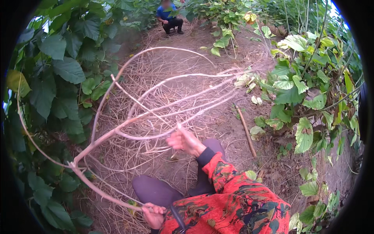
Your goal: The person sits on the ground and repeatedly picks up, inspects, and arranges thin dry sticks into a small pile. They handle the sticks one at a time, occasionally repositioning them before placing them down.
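My left hand [153, 216] is closed around the lower end of a forked, leafless woody branch [106, 136], low beside my left knee. From there the branch runs up and left to a bend, then spreads into several long curved stems toward the right. My right hand [187, 142] is in front of my knees, its thumb raised beside one of the lower stems [146, 137]. Blur hides whether its fingers grip that stem. Some pale wilted leaves [245, 79] hang at the far ends of the stems.
Dry stripped stems [117, 158] litter the soil. A thick brown stick [245, 130] lies to the right. Dense leafy plants [58, 87] stand at left, and yellowing leafy vines [292, 87] at right. Farther along the row, a person in a blue shirt [166, 13] squats.
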`<state>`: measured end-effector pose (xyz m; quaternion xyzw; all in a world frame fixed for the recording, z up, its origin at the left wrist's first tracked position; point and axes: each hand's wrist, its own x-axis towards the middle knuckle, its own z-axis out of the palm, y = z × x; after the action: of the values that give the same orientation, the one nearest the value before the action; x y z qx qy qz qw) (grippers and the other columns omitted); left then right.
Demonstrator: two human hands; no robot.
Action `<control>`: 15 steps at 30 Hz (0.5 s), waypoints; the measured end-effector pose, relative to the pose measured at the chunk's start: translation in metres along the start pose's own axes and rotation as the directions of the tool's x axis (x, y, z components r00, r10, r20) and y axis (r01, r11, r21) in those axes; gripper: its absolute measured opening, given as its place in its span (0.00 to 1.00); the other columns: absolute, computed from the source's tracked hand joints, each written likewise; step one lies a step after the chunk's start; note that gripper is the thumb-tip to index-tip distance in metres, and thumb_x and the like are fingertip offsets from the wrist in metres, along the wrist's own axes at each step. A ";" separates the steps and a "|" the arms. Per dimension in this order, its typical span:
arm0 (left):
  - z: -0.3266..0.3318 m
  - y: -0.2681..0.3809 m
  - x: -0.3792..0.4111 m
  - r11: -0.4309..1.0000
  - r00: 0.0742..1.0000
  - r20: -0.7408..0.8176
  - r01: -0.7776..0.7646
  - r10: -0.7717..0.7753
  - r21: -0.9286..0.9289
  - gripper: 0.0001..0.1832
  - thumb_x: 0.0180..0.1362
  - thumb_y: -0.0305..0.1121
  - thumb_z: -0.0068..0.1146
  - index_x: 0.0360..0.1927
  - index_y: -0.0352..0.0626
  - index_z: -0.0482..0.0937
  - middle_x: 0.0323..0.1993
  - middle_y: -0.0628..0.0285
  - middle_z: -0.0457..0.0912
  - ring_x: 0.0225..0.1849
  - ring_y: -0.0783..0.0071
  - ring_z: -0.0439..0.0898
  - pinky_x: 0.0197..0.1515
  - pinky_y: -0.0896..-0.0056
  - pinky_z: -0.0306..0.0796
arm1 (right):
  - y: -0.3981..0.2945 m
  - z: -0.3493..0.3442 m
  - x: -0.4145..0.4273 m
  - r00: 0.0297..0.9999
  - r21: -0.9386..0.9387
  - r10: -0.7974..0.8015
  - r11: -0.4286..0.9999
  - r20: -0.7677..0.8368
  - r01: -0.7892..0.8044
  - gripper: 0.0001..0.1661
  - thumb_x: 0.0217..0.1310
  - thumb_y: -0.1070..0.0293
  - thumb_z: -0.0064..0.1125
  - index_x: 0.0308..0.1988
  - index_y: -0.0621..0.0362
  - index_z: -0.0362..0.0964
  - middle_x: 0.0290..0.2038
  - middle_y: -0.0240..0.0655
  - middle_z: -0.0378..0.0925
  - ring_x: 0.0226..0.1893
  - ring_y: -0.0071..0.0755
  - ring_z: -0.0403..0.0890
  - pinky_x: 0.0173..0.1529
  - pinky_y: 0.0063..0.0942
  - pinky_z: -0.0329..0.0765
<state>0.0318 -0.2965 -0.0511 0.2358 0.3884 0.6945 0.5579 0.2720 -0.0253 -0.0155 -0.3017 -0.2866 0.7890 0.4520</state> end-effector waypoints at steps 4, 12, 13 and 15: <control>-0.019 -0.002 -0.016 0.991 0.996 0.074 0.057 -0.048 -0.118 0.22 0.64 0.55 0.43 0.41 0.45 0.70 0.27 0.59 0.72 0.29 0.61 0.72 0.42 0.54 0.71 | -0.019 0.038 0.032 0.977 0.102 -0.213 0.972 0.000 0.212 0.26 0.67 0.46 0.45 0.46 0.59 0.67 0.51 0.45 0.74 0.48 0.36 0.77 0.49 0.32 0.76; 0.005 0.007 -0.004 1.000 0.999 -0.032 -0.018 0.018 -0.001 0.19 0.71 0.50 0.31 0.36 0.48 0.66 0.20 0.69 0.64 0.26 0.72 0.69 0.43 0.56 0.71 | -0.049 0.102 0.094 0.962 -0.209 -0.270 0.939 0.049 0.274 0.21 0.65 0.65 0.49 0.55 0.63 0.65 0.42 0.42 0.78 0.38 0.33 0.81 0.41 0.28 0.79; 0.015 0.013 0.006 0.999 0.991 -0.133 0.018 -0.012 0.044 0.19 0.70 0.51 0.32 0.34 0.49 0.66 0.19 0.70 0.63 0.24 0.74 0.67 0.40 0.58 0.71 | -0.034 0.095 0.095 0.953 -0.288 -0.299 0.910 0.040 0.298 0.23 0.64 0.65 0.52 0.56 0.63 0.64 0.40 0.37 0.77 0.37 0.28 0.80 0.39 0.24 0.77; 0.023 0.016 0.036 0.999 0.986 -0.165 0.001 0.006 0.042 0.18 0.69 0.48 0.39 0.29 0.47 0.66 0.20 0.71 0.63 0.21 0.77 0.66 0.34 0.65 0.71 | -0.012 0.088 0.079 0.944 -0.406 -0.330 0.866 -0.025 0.292 0.22 0.64 0.64 0.54 0.55 0.61 0.66 0.40 0.32 0.77 0.36 0.22 0.78 0.39 0.20 0.75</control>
<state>0.0301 -0.2575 -0.0289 0.1894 0.4475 0.7040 0.5179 0.1814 0.0338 0.0339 -0.3732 -0.4639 0.6162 0.5156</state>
